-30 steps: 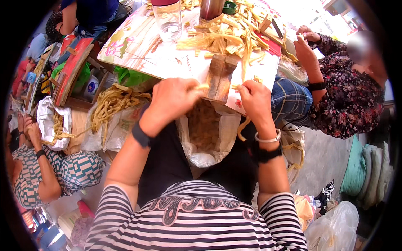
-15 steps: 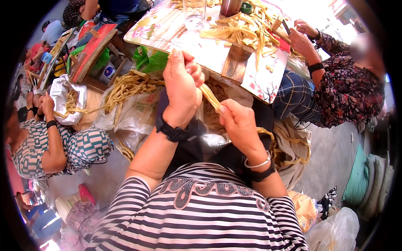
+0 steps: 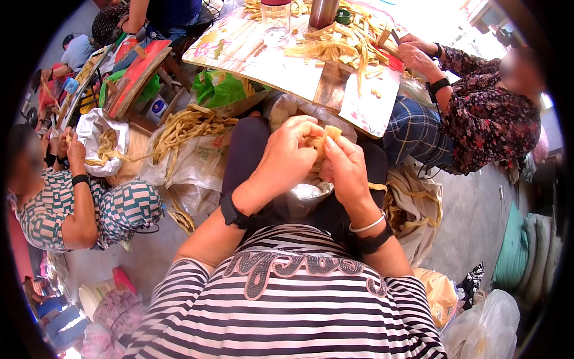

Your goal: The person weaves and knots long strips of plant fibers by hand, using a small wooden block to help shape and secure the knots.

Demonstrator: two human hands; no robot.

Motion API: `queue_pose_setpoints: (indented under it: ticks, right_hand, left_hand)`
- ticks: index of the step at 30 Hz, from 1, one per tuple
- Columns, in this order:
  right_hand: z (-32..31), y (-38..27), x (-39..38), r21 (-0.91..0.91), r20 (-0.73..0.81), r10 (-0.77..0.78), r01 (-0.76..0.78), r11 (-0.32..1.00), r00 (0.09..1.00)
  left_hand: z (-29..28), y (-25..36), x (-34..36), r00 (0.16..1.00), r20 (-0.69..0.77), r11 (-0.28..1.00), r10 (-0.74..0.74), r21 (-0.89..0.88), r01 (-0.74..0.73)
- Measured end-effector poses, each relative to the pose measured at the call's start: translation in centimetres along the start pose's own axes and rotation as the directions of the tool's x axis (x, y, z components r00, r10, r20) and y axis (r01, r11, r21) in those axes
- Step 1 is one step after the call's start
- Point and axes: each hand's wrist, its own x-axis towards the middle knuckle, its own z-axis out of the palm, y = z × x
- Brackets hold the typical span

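Note:
In front of my lap my two hands meet around a short, folded bundle of yellow strip (image 3: 330, 134), which looks pliable. My right hand (image 3: 347, 170) pinches it between thumb and fingers, with the bundle's blunt end sticking up past the thumb. Curled fingers of my left hand (image 3: 288, 152) close on the bundle's other side, hiding part of it. Below the hands, a pale plastic bag (image 3: 311, 190) lies between my knees. More long yellow strips (image 3: 194, 128) heap over a clear bag to the left.
A board table (image 3: 239, 51) ahead carries cut strips, a glass jar (image 3: 276, 27), a dark cup (image 3: 323, 13) and a wooden block (image 3: 332, 85). A co-worker (image 3: 478, 113) holds a blade at right; another person (image 3: 72, 197) sits at left. A strip-draped cloth (image 3: 415, 203) lies right.
My left hand has come down and toward the right hand. The strip, stretched between the hands before, is now folded into a short bundle where they meet.

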Motion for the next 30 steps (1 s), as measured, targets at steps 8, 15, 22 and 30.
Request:
queue_pose_setpoints:
  ticks: [8, 15, 22, 30]
  right_hand:
    - [-3.3, 0.2, 0.0, 0.348, 0.447, 0.387, -0.556, 0.755, 0.806]
    - [-1.5, -0.1, -1.8, -0.392, 0.128, -0.269, 0.298, 0.87, 0.955]
    - [-2.7, 0.6, -1.4, 0.585, 0.287, 0.074, -0.236, 0.775, 0.955]
    - [-2.3, 0.8, -1.3, 0.306, 0.151, 0.026, -0.071, 0.949, 0.988]
  left_hand:
    - [-0.1, 0.5, -0.8, 0.879, 0.056, 0.82, 0.473, 0.337, -0.463]
    - [-0.2, 0.6, -1.3, 1.0, -0.007, 0.985, 0.012, 0.172, -0.01]
    - [-0.2, 0.6, -0.9, 0.961, -0.065, 0.906, 0.269, 0.357, -0.23]
    - [-1.4, 1.0, -0.4, 0.973, 0.222, 0.927, 0.058, 0.351, -0.135]
